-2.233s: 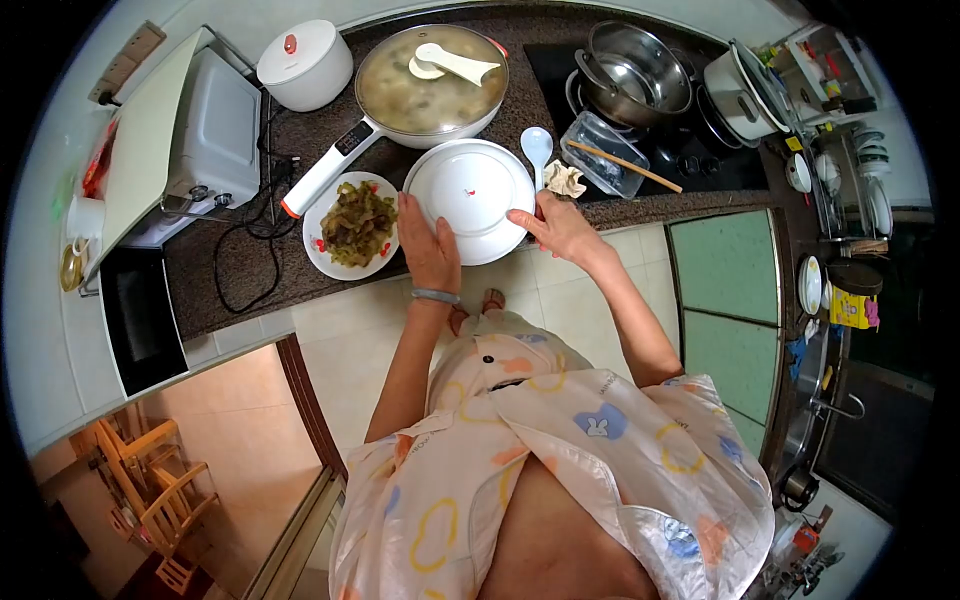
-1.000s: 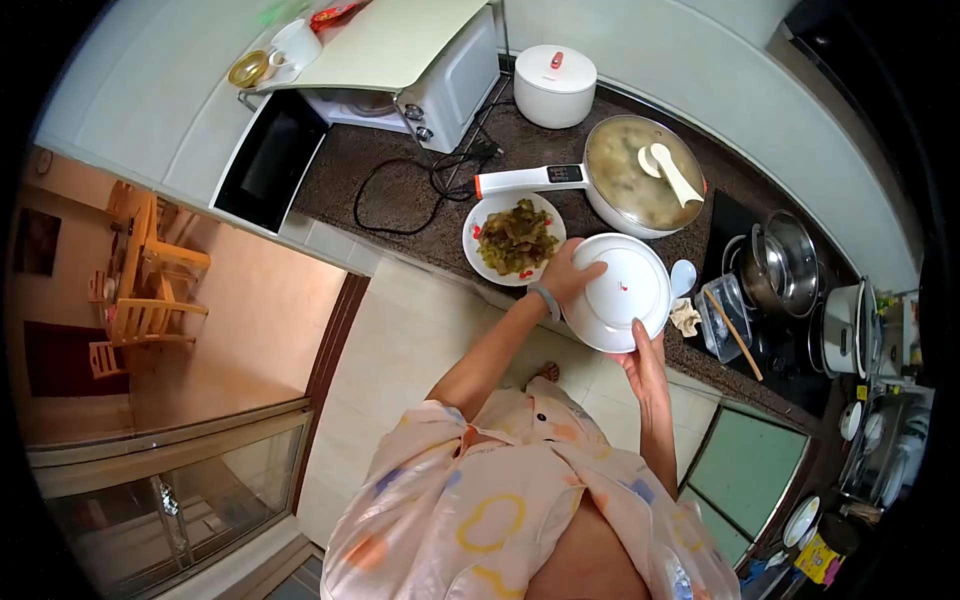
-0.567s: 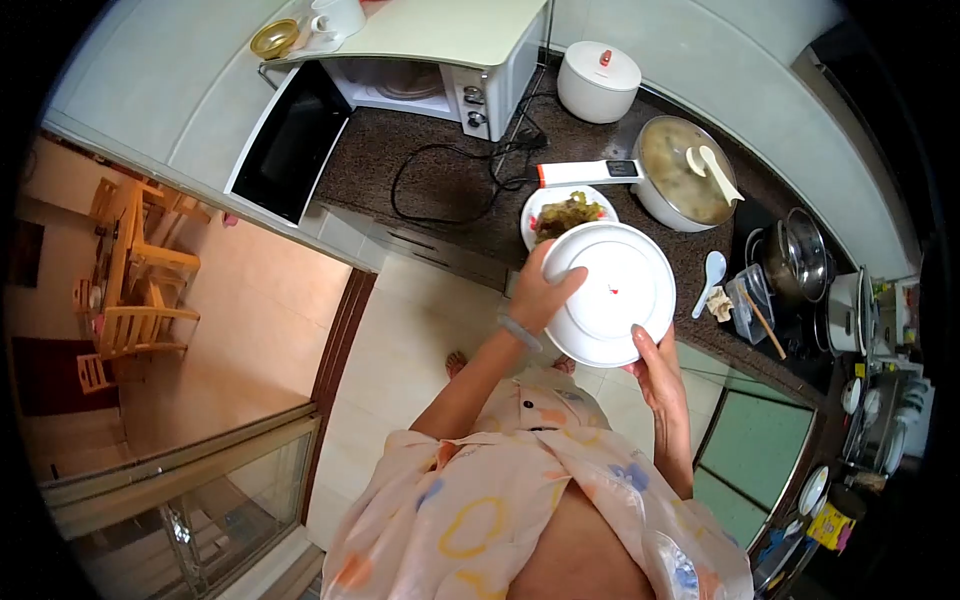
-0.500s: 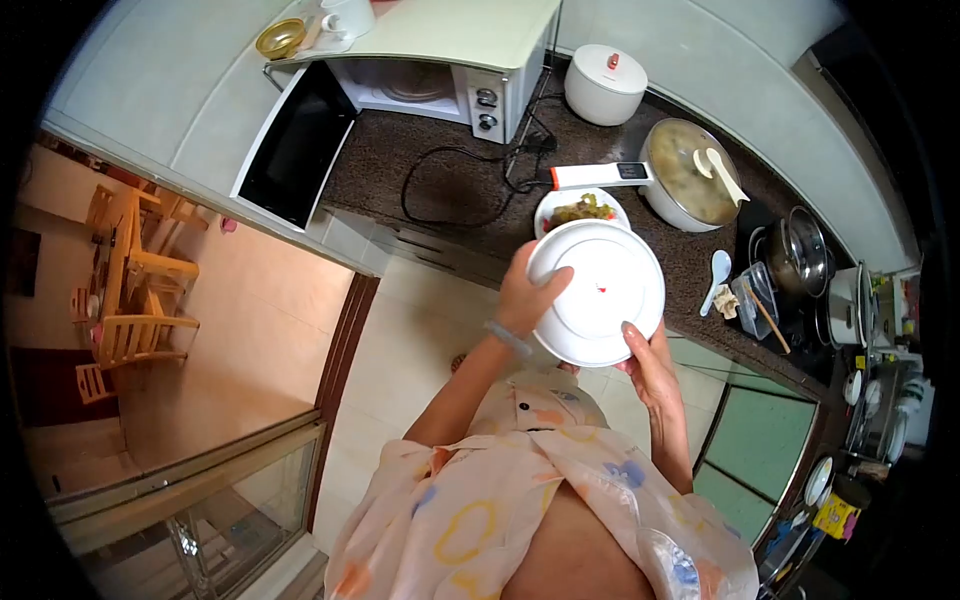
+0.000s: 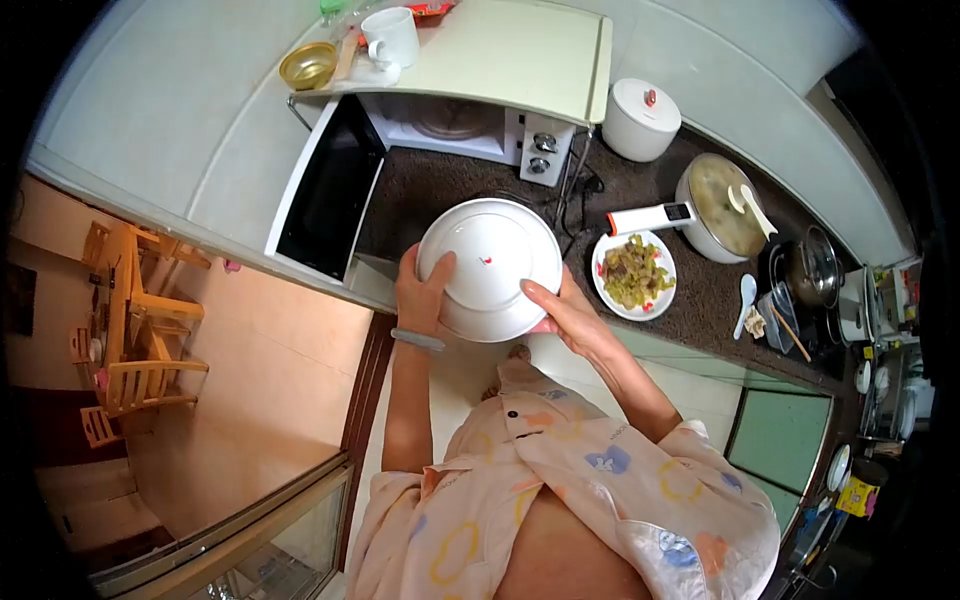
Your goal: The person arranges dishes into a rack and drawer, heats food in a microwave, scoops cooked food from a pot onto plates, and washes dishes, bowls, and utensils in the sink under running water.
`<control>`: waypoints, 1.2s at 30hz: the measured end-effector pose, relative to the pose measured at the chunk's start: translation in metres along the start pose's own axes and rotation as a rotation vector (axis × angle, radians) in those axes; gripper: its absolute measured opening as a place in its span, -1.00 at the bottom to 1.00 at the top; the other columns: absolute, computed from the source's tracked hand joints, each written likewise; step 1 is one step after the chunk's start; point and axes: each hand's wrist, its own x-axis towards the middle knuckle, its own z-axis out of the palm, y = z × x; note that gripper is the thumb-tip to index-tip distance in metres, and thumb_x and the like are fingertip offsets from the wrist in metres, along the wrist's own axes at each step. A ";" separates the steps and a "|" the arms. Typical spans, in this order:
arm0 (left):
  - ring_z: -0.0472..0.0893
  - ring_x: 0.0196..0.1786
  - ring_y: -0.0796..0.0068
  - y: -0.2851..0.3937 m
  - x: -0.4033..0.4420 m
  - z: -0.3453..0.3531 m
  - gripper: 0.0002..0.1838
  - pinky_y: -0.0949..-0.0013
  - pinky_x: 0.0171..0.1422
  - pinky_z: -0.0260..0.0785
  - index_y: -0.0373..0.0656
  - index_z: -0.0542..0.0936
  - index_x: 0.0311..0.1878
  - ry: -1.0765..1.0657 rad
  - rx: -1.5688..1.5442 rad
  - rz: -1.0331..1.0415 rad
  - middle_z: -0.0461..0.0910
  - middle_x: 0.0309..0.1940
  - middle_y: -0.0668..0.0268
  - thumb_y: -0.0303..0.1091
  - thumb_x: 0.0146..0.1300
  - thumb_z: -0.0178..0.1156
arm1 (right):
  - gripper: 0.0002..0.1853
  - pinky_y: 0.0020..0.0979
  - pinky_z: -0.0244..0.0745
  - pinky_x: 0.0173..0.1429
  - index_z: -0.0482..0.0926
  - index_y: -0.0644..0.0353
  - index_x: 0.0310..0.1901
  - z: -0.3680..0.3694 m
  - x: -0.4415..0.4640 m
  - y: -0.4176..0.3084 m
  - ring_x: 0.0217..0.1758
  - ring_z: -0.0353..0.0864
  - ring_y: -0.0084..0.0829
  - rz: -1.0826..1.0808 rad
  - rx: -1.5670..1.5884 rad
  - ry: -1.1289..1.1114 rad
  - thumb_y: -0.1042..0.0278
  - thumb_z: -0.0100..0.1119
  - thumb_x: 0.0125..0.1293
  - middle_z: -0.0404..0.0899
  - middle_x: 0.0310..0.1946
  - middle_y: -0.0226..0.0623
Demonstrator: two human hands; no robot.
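The left hand and right hand are holding an upturned white plate between them, fingers gripping opposite sides, thumbs resting on top. Having moved away from the plate of food, it is now hovering before the open microwave; the carrying seems to be nearing that opening. The upturned plate is concealing whatever lies beneath; the cream board is hiding much of the microwave's inside.
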 end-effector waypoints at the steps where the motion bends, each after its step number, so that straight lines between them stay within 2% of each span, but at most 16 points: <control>1: 0.49 0.08 0.27 0.004 0.013 -0.003 -0.24 0.32 0.18 0.34 -0.41 0.30 0.25 -0.002 0.007 0.010 0.46 0.10 0.02 -0.16 0.09 0.37 | -0.08 -0.45 0.69 -0.26 -0.15 0.19 0.42 0.004 0.017 -0.002 0.04 0.55 -0.40 -0.010 0.007 -0.003 0.08 0.25 0.24 0.27 0.21 -0.09; 3: 0.48 0.09 0.28 0.014 0.037 -0.007 -0.24 0.33 0.18 0.34 -0.40 0.31 0.25 0.066 -0.052 -0.067 0.46 0.10 0.03 -0.17 0.08 0.38 | -0.11 -0.44 0.69 -0.28 -0.12 0.18 0.41 0.009 0.053 -0.002 0.04 0.56 -0.38 -0.148 0.041 -0.058 0.06 0.24 0.24 0.29 0.20 -0.09; 5: 0.47 0.09 0.29 -0.004 0.075 -0.019 -0.25 0.33 0.18 0.34 -0.38 0.32 0.25 0.037 -0.148 -0.051 0.45 0.10 0.05 -0.19 0.07 0.39 | -0.10 -0.41 0.70 -0.26 -0.12 0.16 0.42 0.017 0.074 -0.021 0.05 0.56 -0.33 -0.103 0.023 -0.075 0.04 0.24 0.24 0.29 0.20 -0.08; 7: 0.47 0.08 0.30 -0.002 0.105 -0.022 -0.25 0.34 0.17 0.34 -0.40 0.33 0.25 0.024 -0.199 -0.047 0.46 0.10 0.05 -0.19 0.07 0.39 | 0.00 -0.16 0.64 -0.11 -0.13 0.13 0.42 0.021 0.102 -0.032 0.26 0.36 -0.20 -0.077 -0.011 -0.107 -0.09 0.29 0.15 0.19 0.27 -0.07; 11: 0.49 0.07 0.28 0.015 0.164 -0.024 -0.18 0.33 0.16 0.35 -0.43 0.31 0.26 0.018 -0.123 -0.012 0.46 0.09 0.04 -0.14 0.01 0.40 | 0.06 -0.09 0.64 -0.08 -0.18 0.16 0.42 0.029 0.159 -0.043 0.27 0.35 -0.15 -0.146 0.032 -0.109 -0.16 0.29 0.12 0.16 0.28 0.01; 13: 0.51 0.05 0.26 0.019 0.195 -0.022 -0.16 0.32 0.14 0.37 -0.43 0.32 0.25 0.014 -0.103 -0.024 0.48 0.08 0.04 -0.13 -0.01 0.41 | 0.08 -0.10 0.65 -0.08 -0.19 0.17 0.42 0.032 0.181 -0.052 0.28 0.34 -0.11 -0.153 0.022 -0.096 -0.20 0.28 0.12 0.14 0.28 0.06; 15: 0.53 0.03 0.25 0.021 0.226 -0.021 -0.18 0.31 0.12 0.39 -0.44 0.35 0.24 -0.001 -0.097 -0.071 0.50 0.06 0.02 -0.13 -0.02 0.42 | -0.01 -0.27 0.71 -0.20 -0.18 0.13 0.44 0.037 0.203 -0.056 0.19 0.46 -0.23 -0.181 0.030 -0.045 -0.16 0.19 0.21 0.18 0.28 -0.03; 19: 0.54 0.06 0.26 0.017 0.289 -0.015 -0.25 0.26 0.12 0.41 -0.34 0.36 0.25 -0.055 -0.056 -0.083 0.52 0.05 0.09 -0.19 0.02 0.40 | 0.00 -0.28 0.70 -0.19 -0.17 0.15 0.43 0.042 0.244 -0.066 0.23 0.41 -0.24 -0.181 0.050 0.006 -0.22 0.18 0.21 0.18 0.28 -0.02; 20: 0.54 0.06 0.26 0.014 0.302 -0.015 -0.25 0.26 0.12 0.41 -0.34 0.36 0.25 -0.066 -0.058 -0.082 0.52 0.05 0.09 -0.19 0.02 0.40 | -0.01 -0.29 0.71 -0.18 -0.17 0.21 0.42 0.043 0.255 -0.066 0.22 0.42 -0.23 -0.190 0.044 0.026 -0.22 0.15 0.23 0.19 0.27 -0.01; 22: 0.55 -0.02 0.35 0.024 0.309 -0.008 -0.36 0.35 0.07 0.39 -0.37 0.47 0.12 -0.108 -0.171 -0.018 0.56 0.00 0.10 -0.19 0.02 0.39 | -0.02 -0.29 0.71 -0.18 -0.16 0.25 0.41 0.045 0.269 -0.072 0.22 0.42 -0.22 -0.186 0.041 0.059 -0.22 0.14 0.24 0.19 0.26 0.00; 25: 0.54 -0.04 0.39 0.013 0.346 -0.007 -0.43 0.37 0.07 0.37 -0.37 0.50 0.08 -0.158 -0.101 -0.019 0.58 -0.02 0.15 -0.19 0.08 0.35 | -0.06 -0.29 0.72 -0.18 -0.11 0.34 0.39 0.041 0.293 -0.070 0.23 0.40 -0.21 -0.184 0.047 0.089 -0.19 0.10 0.28 0.19 0.25 0.04; 27: 0.55 -0.03 0.37 0.029 0.366 0.003 -0.48 0.37 0.10 0.35 -0.38 0.50 0.08 -0.153 -0.132 -0.074 0.59 -0.03 0.16 -0.22 0.12 0.29 | -0.13 -0.29 0.72 -0.17 -0.01 0.36 0.37 0.037 0.307 -0.069 0.24 0.39 -0.20 -0.096 0.097 0.106 -0.16 0.09 0.30 0.22 0.23 0.05; 28: 0.55 -0.03 0.37 0.036 0.372 0.008 -0.48 0.37 0.10 0.35 -0.38 0.50 0.08 -0.151 -0.131 -0.080 0.59 -0.03 0.16 -0.22 0.12 0.29 | -0.23 -0.29 0.72 -0.15 0.12 0.38 0.32 0.045 0.304 -0.074 0.17 0.46 -0.19 -0.181 0.083 0.221 -0.10 0.07 0.34 0.28 0.19 0.07; 29: 0.54 -0.03 0.37 0.043 0.377 0.013 -0.48 0.37 0.11 0.35 -0.38 0.50 0.08 -0.151 -0.126 -0.078 0.59 -0.02 0.16 -0.22 0.13 0.29 | -0.23 -0.29 0.72 -0.15 0.12 0.38 0.32 0.043 0.309 -0.074 0.17 0.46 -0.19 -0.177 0.080 0.228 -0.10 0.07 0.34 0.28 0.19 0.07; 32: 0.54 -0.02 0.37 0.044 0.391 0.022 -0.48 0.37 0.11 0.35 -0.38 0.49 0.09 -0.140 -0.102 -0.063 0.58 -0.01 0.15 -0.22 0.13 0.28 | -0.40 -0.31 0.73 -0.17 0.28 0.39 0.22 0.031 0.323 -0.076 0.09 0.53 -0.19 -0.153 0.142 0.154 0.02 0.05 0.39 0.36 0.14 0.06; 36: 0.53 0.00 0.37 0.035 0.405 0.027 -0.48 0.37 0.12 0.34 -0.38 0.48 0.09 -0.120 -0.075 -0.049 0.57 0.00 0.15 -0.22 0.14 0.28 | -0.39 -0.28 0.74 -0.29 0.29 0.35 0.22 0.019 0.340 -0.073 0.02 0.58 -0.17 -0.248 0.133 0.116 -0.01 0.05 0.37 0.43 0.08 0.12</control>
